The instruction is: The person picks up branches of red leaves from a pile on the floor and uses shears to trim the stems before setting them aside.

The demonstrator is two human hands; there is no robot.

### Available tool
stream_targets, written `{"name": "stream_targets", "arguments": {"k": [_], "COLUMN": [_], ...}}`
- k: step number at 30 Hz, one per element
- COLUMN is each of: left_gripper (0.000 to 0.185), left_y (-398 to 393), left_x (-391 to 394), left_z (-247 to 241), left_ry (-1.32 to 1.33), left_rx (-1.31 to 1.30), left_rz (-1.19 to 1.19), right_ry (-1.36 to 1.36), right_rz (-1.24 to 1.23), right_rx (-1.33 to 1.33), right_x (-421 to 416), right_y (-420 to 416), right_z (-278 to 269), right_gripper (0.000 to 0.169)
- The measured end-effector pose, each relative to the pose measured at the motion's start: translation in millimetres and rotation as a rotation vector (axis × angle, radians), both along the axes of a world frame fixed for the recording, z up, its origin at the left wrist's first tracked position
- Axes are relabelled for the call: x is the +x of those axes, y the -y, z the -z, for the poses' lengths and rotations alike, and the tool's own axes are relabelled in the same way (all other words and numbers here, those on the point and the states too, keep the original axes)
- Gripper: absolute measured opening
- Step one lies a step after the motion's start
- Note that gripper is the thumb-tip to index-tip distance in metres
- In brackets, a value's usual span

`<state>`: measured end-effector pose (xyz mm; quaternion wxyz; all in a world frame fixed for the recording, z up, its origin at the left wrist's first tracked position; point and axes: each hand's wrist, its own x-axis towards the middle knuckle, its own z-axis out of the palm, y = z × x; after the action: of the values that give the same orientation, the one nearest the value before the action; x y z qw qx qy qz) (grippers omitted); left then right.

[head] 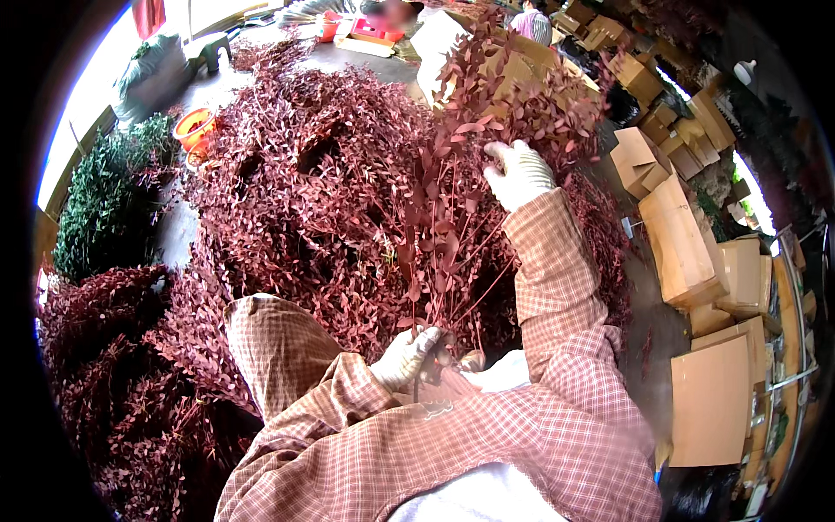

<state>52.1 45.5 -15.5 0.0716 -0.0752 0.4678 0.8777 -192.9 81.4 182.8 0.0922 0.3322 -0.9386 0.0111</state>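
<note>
My left hand (411, 357), in a pale work glove, is closed round the lower stems of a bunch of dark red leafy branches (434, 228) close to my lap. The bunch rises away from me and fans out at the top. My right hand (520, 171), in a striped pale glove, is raised beside the upper leaves at the right, with thumb and fingers apart and nothing seen between them. Beneath and beyond both hands lies a large heap of the same red foliage (313, 169).
Green foliage (98, 202) and an orange basket (194, 127) are at the left. Cardboard boxes (682, 241) line the right side. Another person (531, 26) is at the far top, and a red container (375, 30) lies near the top middle.
</note>
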Motion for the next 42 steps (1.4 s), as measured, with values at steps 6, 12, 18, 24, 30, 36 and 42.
{"name": "stream_targets", "arguments": {"k": [6, 12, 18, 24, 30, 36, 42], "left_gripper": [0.045, 0.054, 0.063, 0.062, 0.060, 0.058, 0.050], "left_y": [0, 3, 7, 1, -1, 2, 7], "left_x": [-2, -3, -3, -4, -7, -1, 4], "left_z": [3, 10, 11, 15, 15, 25, 36], "left_ry": [0.032, -0.042, -0.067, -0.067, -0.038, -0.027, -0.061], "left_rx": [0.030, -0.001, 0.119, 0.203, 0.121, 0.119, 0.184], "left_rz": [0.013, -0.049, 0.018, 0.065, 0.104, 0.050, -0.060], "right_ry": [0.640, 1.111, 1.353, 1.468, 1.328, 1.369, 1.852], "right_rz": [-0.373, -0.811, -0.212, -0.325, -0.096, 0.042, 0.038], "right_rx": [-0.480, -1.060, -1.497, -1.393, -1.051, -0.996, -0.762], "right_x": [28, 65, 78, 77, 31, 45, 112], "right_y": [-24, -98, -125, -79, -46, -21, -59], "right_z": [40, 69, 181, 155, 85, 78, 178], "right_gripper": [0.008, 0.021, 0.014, 0.024, 0.019, 0.021, 0.015]}}
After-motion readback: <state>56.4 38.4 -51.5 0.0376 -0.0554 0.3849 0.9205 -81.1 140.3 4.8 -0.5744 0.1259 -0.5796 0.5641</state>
